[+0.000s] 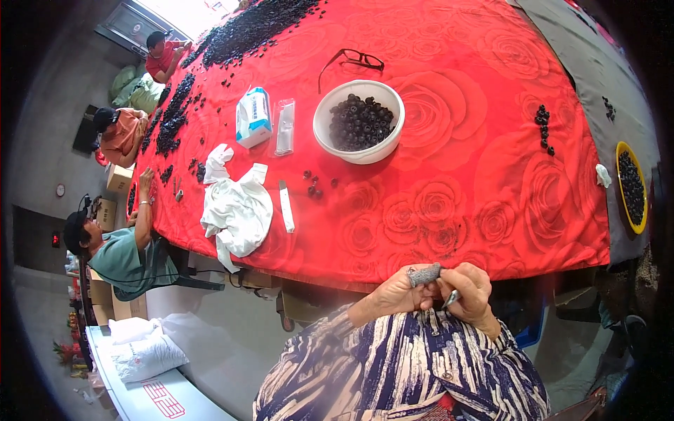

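Just off the table's near edge, my two hands meet in front of my body. My left hand (400,293) is closed, a grey wrap (424,275) around one finger; whatever it pinches is hidden. Pressed close beside it, my right hand (473,289) grips a small metal tool with a pointed, shiny tip (451,299). Farther up the red rose-patterned tablecloth (449,231) stands a white bowl (390,149) part-filled with small round black pieces (361,121). Several loose black pieces (312,188) lie between the bowl and a white cloth garment (239,214).
A narrow white strip (286,207), tissue pack (253,118), clear plastic case (284,128) and eyeglasses (361,59) lie around the bowl. Black pieces heap at the far left (246,31). A yellow-rimmed tray (620,149) sits at right. Several people work along the left side.
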`<state>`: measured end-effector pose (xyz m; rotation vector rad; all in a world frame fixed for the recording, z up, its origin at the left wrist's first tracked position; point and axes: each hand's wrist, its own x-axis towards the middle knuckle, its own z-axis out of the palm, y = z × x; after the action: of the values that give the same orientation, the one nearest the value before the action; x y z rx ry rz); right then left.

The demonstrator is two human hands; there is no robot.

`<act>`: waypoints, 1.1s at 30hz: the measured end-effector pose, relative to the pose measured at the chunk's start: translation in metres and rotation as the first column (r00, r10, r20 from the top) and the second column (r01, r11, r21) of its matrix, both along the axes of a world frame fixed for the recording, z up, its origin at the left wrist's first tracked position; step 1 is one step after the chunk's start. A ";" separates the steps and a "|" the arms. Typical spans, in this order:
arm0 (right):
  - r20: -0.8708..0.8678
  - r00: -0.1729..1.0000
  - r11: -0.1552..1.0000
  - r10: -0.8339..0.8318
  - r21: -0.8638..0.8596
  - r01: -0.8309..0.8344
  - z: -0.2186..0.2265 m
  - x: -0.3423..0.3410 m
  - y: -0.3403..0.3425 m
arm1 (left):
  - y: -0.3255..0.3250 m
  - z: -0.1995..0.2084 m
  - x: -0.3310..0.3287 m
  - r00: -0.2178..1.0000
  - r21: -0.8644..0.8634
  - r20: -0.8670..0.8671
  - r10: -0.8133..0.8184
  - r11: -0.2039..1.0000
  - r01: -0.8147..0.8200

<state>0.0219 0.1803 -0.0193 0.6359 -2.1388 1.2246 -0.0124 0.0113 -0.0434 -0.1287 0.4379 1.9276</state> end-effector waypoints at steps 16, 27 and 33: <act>0.329 0.923 0.970 0.200 -0.197 -0.139 0.011 0.002 0.005 | -0.010 0.015 -0.002 0.994 -0.059 -0.076 -0.074 0.996 0.069; -0.018 0.998 0.996 0.056 0.076 -0.055 0.012 -0.001 0.003 | -0.006 0.004 -0.002 0.998 0.046 -0.055 -0.041 0.998 0.044; -0.025 0.999 0.999 0.042 0.034 -0.041 0.007 -0.002 0.003 | -0.005 0.013 -0.006 0.997 -0.024 -0.058 -0.055 0.998 0.054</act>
<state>0.0203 0.1831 -0.0123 0.7102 -2.1380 1.1986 -0.0186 0.0066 -0.0300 -0.0739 0.4972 1.8774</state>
